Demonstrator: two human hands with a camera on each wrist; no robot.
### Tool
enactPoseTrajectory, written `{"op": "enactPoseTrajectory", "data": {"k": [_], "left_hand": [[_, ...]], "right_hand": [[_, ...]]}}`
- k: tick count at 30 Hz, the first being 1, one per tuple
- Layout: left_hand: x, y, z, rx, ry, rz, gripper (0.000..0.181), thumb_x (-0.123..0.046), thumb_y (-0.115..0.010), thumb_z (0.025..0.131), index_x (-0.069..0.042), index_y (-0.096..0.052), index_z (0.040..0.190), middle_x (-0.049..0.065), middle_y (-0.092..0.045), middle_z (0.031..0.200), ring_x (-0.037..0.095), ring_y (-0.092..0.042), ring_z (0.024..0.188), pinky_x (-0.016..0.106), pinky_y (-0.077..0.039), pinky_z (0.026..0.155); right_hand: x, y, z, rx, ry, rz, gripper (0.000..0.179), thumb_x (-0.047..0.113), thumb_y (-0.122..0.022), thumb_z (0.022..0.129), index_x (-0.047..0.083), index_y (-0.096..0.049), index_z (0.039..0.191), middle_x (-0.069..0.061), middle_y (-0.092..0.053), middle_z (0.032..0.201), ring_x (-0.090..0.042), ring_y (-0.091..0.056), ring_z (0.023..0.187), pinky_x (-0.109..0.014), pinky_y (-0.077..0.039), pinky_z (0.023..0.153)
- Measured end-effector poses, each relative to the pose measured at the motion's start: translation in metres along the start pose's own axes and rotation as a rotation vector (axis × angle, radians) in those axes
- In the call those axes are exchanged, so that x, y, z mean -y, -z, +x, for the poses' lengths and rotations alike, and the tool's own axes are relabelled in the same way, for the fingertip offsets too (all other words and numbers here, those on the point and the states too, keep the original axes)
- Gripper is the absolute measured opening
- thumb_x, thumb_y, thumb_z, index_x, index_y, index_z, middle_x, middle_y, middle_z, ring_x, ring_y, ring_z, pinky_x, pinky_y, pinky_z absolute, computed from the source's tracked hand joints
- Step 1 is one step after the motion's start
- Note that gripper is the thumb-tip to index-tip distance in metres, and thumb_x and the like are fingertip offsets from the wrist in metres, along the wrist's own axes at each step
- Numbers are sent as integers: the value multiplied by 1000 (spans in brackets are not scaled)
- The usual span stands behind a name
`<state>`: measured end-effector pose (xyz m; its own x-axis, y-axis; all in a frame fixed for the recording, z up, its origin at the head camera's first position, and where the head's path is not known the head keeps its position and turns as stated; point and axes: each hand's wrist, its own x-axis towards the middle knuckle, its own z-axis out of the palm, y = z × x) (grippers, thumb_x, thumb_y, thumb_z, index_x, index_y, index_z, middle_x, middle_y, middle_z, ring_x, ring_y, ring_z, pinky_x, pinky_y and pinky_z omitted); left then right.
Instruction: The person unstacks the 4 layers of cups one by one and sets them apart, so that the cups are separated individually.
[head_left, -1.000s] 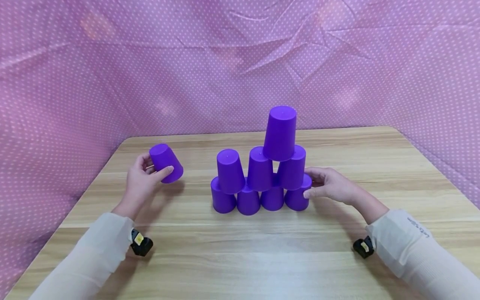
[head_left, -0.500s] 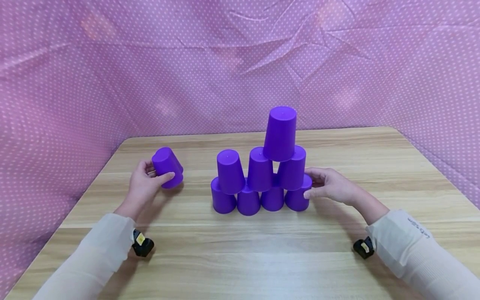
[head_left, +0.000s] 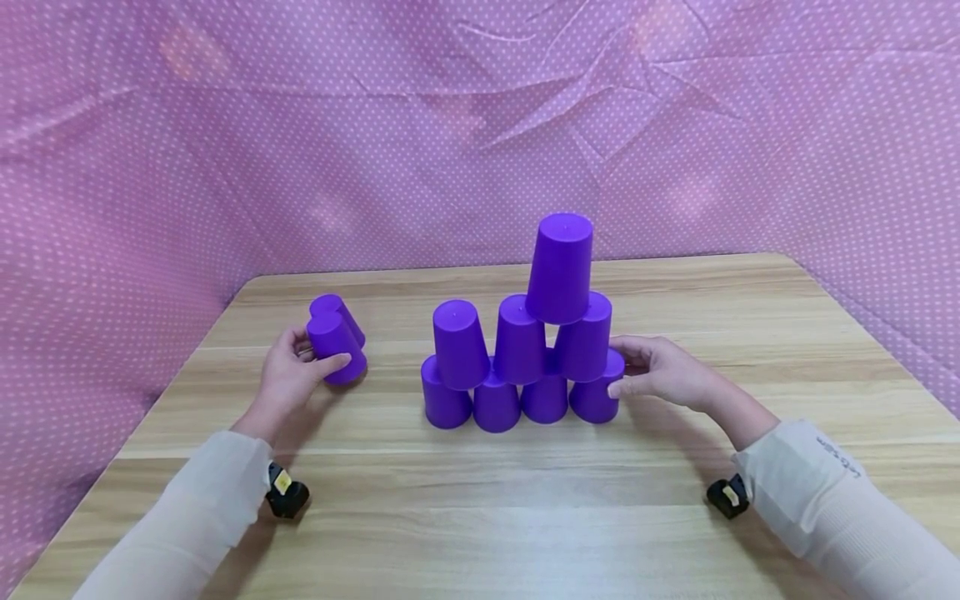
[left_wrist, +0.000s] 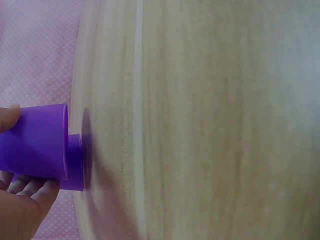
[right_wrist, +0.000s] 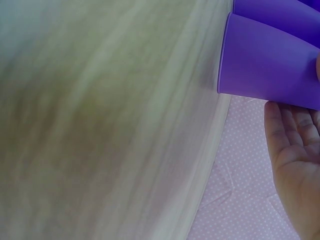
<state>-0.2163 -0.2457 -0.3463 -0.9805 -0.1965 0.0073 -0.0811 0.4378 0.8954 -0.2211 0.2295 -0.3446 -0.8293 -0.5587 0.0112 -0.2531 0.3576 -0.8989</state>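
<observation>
Polka-dot pink cloth [head_left: 420,125] hangs behind the wood-grained table [head_left: 480,517] before me. The person's left hand [head_left: 287,379] grips an upturned purple cup [head_left: 336,340], just in front of a second upturned cup [head_left: 328,303]. Near the table's middle stands a stack of purple cups [head_left: 519,343], four below, three above, one on top; the right hand [head_left: 667,372] holds the bottom row's right-end cup [head_left: 594,402].
</observation>
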Motion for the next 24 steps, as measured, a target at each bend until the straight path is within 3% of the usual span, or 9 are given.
{"op": "enactPoseTrajectory", "data": {"k": [7,24], "left_hand": [[1,-1,1,20,50,4,74,-18,-73,80,0,-28,136,23,-40,137,35,-41,126,45,-36,107],[7,-1,2,56,67,-10,77,-17,-72,81,1,-24,139,25,-34,141,37,-36,130,48,-32,109]], "right_hand": [[0,0,0,0,-2,3,61,9,-73,77,-6,-46,129,-20,-60,117,-8,-59,103,-19,-47,91],[1,0,0,-6,-30,-11,62,12,-73,77,-5,-46,130,-19,-61,116,-13,-60,102,-22,-49,89]]}}
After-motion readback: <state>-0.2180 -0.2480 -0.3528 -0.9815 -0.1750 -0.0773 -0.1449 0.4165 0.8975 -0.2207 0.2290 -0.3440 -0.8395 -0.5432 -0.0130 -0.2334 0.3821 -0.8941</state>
